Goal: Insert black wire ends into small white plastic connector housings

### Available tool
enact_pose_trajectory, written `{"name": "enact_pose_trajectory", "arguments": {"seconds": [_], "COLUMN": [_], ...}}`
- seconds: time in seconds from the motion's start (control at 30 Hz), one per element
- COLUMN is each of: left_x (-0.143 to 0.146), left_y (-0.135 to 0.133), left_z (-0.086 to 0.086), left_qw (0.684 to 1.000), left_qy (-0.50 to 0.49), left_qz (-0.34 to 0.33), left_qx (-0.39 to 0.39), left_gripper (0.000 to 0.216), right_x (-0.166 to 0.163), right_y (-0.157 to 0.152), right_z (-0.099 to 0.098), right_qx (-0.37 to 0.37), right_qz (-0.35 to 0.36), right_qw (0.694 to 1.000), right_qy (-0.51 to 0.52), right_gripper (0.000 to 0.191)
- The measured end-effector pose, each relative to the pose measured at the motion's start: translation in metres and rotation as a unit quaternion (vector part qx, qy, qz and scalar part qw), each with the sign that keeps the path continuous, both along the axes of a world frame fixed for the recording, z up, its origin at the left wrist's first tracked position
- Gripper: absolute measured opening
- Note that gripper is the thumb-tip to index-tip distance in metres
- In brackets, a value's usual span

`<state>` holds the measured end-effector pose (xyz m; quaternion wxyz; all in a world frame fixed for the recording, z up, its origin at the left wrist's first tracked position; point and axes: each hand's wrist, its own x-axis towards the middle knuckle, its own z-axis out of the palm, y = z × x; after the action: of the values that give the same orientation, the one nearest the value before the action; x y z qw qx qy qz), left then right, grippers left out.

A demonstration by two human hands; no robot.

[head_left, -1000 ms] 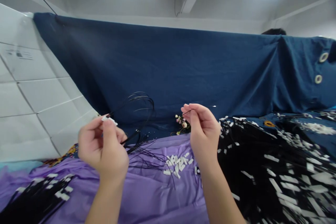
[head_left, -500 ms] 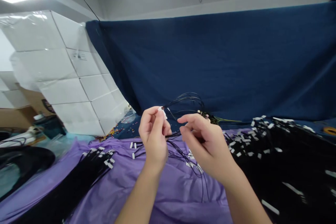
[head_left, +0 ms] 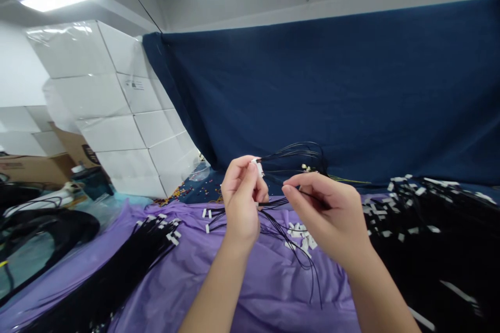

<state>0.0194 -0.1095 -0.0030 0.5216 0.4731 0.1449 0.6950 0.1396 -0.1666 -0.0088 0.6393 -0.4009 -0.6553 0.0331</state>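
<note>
My left hand (head_left: 245, 195) pinches a small white plastic connector (head_left: 258, 165) between thumb and fingers. Several thin black wires (head_left: 292, 152) run from the connector and arc off to the right. More black wires pass below, between the two hands. To the right, my right hand (head_left: 328, 210) is closed in a pinch, thumb against index finger, on what looks like a thin black wire; its tip is too small to make out. Under the hands, loose white connectors (head_left: 302, 235) and black wires (head_left: 291, 250) lie on the purple cloth (head_left: 273, 291).
Black cable bundles with white ends lie at left (head_left: 128, 255) and in a large pile at right (head_left: 429, 250). Stacked white boxes (head_left: 117, 109) stand at back left. A dark blue curtain (head_left: 312, 78) hangs behind. Small colourful bits (head_left: 175, 192) are scattered near the boxes.
The view has swung slightly left, so everything sits further right. My right thumb and index finger, slightly apart before, are now pressed together a little further from the connector. My left hand keeps its hold.
</note>
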Motion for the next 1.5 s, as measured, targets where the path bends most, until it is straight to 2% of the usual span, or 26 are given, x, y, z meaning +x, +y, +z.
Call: {"name": "enact_pose_trajectory", "arguments": {"seconds": [0.27,0.43,0.53,0.67,0.73,0.8,0.97,1.1,1.27,1.5], "left_x": [-0.003,-0.006,-0.007,-0.008,-0.009,-0.01,-0.012,-0.015,-0.02,-0.021], "left_y": [0.001,0.003,0.004,0.004,0.004,0.004,0.004,0.003,0.004,0.003], "left_z": [0.002,0.002,0.002,0.004,0.006,0.007,0.008,0.009,0.01,0.01], "left_qw": [1.0,0.999,0.998,0.996,0.995,0.994,0.991,0.984,0.972,0.973], "left_qy": [0.011,0.031,0.044,0.065,0.074,0.081,0.086,0.099,0.127,0.138], "left_qz": [-0.013,-0.011,-0.009,-0.01,-0.017,-0.029,-0.049,-0.084,-0.139,-0.137], "left_qx": [-0.006,-0.025,-0.039,-0.053,-0.06,-0.07,-0.093,-0.125,-0.14,-0.124], "left_gripper": [0.009,0.014,0.017,0.018,0.019,0.02,0.023,0.024,0.021,0.022], "right_x": [0.001,0.001,0.001,0.003,0.005,0.007,0.012,0.013,0.011,0.008], "right_y": [0.0,0.001,0.001,0.004,0.006,0.008,0.013,0.01,0.004,0.006], "right_z": [0.0,-0.002,-0.003,-0.004,-0.005,-0.006,-0.008,-0.007,-0.004,-0.004], "right_qx": [-0.021,0.049,0.109,0.2,0.235,0.254,0.276,0.299,0.25,0.211], "right_qz": [0.004,-0.09,-0.164,-0.265,-0.284,-0.282,-0.258,-0.229,-0.217,-0.247], "right_qw": [1.0,0.989,0.964,0.905,0.882,0.874,0.874,0.873,0.889,0.903], "right_qy": [-0.014,-0.104,-0.178,-0.268,-0.293,-0.304,-0.306,-0.311,-0.317,-0.281], "right_gripper": [0.008,0.008,0.006,0.009,0.011,0.012,0.019,0.016,0.013,0.008]}}
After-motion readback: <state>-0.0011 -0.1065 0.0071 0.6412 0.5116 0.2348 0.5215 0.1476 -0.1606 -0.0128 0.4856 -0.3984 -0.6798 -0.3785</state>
